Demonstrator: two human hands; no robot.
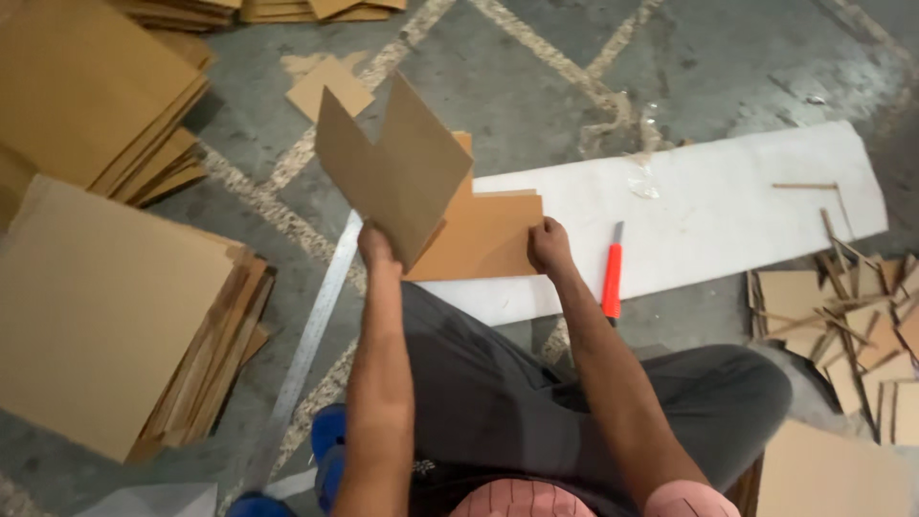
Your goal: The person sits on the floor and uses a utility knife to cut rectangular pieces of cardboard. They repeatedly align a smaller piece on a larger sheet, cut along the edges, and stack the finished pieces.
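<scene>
My left hand [374, 247] grips the lower corner of a notched brown cardboard piece [391, 165] and lifts it up, tilted, off the floor. My right hand [549, 246] presses on the right edge of several flat cardboard pieces [483, 235] that lie on a long white sheet [728, 206]. The lifted piece partly hides the flat ones beneath it. An orange-handled utility knife [613, 278] lies on the white sheet just right of my right hand.
A long metal ruler [311, 335] lies on the concrete floor left of my knee. Tall stacks of cardboard sheets [115, 306] stand at the left and upper left. Cut cardboard scraps and strips [842, 325] pile up at the right.
</scene>
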